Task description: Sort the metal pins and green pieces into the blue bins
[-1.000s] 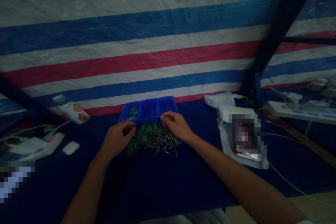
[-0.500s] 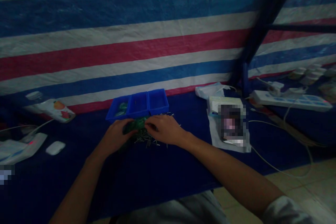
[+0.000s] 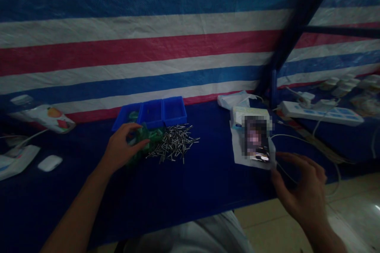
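Observation:
At the left of the pile, my left hand (image 3: 121, 146) curls its thumb and fingers around the edge of a crumpled green plastic bag (image 3: 152, 136). Beside the bag lies a heap of short, thin metal pins (image 3: 178, 142), loose on the dark blue table surface (image 3: 204, 182); their exact kind is too small to tell. My right hand (image 3: 304, 185) hovers at the table's right edge, fingers apart and holding nothing. Nearest to it is a phone (image 3: 261, 153) with a lit screen, propped against a small box (image 3: 237, 116).
Behind the pins stand three joined blue bins (image 3: 175, 111), the left one with green plastic in it. A white case (image 3: 50, 163), a printed bottle (image 3: 56, 118) and a power strip (image 3: 20, 160) are on the left. Another power strip (image 3: 323, 112) and cables lie right.
My right hand has left the green bag and swung far right, past the phone, with its fingers spread. The pin heap now shows fully. My left hand stays at the bag.

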A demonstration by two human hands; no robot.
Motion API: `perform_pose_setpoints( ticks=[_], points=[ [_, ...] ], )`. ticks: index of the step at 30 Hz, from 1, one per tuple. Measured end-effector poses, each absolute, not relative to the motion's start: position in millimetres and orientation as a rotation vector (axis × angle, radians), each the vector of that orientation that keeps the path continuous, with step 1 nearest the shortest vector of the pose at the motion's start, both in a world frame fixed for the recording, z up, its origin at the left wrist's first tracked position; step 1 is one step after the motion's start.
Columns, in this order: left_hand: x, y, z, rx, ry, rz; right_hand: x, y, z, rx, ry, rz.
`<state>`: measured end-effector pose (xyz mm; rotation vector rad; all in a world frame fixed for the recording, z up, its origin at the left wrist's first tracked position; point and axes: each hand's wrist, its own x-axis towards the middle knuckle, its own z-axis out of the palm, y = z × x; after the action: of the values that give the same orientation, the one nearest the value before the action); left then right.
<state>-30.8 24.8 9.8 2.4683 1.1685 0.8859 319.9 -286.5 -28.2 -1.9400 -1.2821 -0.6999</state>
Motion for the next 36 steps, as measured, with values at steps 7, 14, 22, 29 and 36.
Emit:
perform_pose_setpoints(
  ticks=[7, 14, 22, 29, 36],
  points=[
    [-33, 21, 12, 2.289, 1.231, 1.009, 323, -278, -29, -2.008, -1.326, -0.703],
    [-33, 19, 12, 2.231, 1.149, 1.062, 321, -275, -35, -2.059, -1.407, -0.706],
    [-31, 18, 12, 2.306, 1.14, 1.038, 320, -270, -33, -2.074, -1.397, -0.677],
    [-31, 19, 11, 2.345, 1.138, 0.98, 321, -269, -36, -2.09, -1.415, -0.702],
    [-29, 18, 13, 2.369, 1.159, 0.973, 319, -269, -31, -2.092, -1.392, -0.703]
  ],
)
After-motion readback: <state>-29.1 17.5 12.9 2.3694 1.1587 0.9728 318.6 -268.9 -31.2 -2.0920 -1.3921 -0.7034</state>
